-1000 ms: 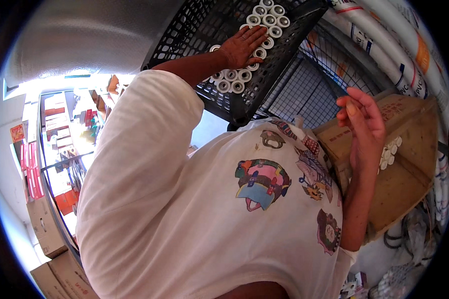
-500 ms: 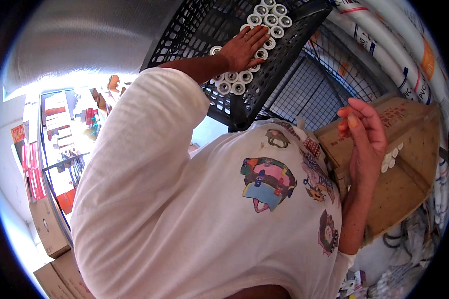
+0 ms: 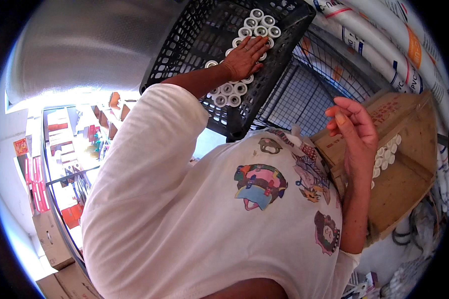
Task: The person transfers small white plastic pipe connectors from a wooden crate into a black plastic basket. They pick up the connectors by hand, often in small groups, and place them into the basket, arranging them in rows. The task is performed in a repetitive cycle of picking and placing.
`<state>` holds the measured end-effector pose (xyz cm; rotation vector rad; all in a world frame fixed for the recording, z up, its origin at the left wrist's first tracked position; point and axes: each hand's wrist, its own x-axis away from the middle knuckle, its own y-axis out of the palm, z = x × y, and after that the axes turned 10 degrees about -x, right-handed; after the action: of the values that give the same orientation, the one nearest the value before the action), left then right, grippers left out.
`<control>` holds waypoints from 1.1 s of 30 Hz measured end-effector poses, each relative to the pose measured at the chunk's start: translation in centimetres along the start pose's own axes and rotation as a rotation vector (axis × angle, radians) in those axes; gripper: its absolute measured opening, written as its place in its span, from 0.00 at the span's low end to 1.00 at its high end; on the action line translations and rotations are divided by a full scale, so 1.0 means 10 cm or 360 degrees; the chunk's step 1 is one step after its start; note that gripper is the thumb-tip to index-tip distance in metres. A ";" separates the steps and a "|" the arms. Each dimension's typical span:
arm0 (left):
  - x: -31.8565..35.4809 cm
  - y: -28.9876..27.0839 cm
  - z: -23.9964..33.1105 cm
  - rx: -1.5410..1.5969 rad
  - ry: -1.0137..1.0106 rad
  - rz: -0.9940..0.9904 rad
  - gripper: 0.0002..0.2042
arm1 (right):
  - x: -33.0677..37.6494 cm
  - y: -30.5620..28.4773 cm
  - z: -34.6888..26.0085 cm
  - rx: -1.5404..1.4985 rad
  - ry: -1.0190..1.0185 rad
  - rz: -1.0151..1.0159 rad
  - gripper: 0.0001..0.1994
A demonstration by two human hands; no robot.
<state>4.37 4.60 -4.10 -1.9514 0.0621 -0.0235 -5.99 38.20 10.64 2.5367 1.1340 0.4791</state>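
My left hand lies flat, palm down and fingers spread, on white round fittings in a black plastic crate. The fittings look like short plastic pipe pieces, their round open ends facing up, with metallic-looking insides. They stand close together in rows, and my hand hides some of them. My right hand is raised at the right of my body, fingers loosely bent and apart, with nothing visible in them. Beside it stands an open cardboard box, with several white round pieces inside.
A black wire-mesh rack stands right of the crate. Long white wrapped pipes run along the far right. Shelves of boxed goods and cardboard cartons are at the left. A big silvery roll or sheet fills the far left.
The view has shifted slightly, so the crate sits a little lower and further left. More white pieces show in the cardboard box. My left hand stays on the fittings; my right hand keeps its pose.
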 end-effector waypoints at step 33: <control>0.03 -0.11 0.03 0.0044 -0.0035 -0.0095 0.28 | 0.15 0.11 -0.08 0.0012 0.0080 -0.0041 0.11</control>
<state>4.76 5.29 -3.20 -1.9252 -0.0106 -0.0421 -4.66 38.75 12.13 2.5268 1.1867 0.5354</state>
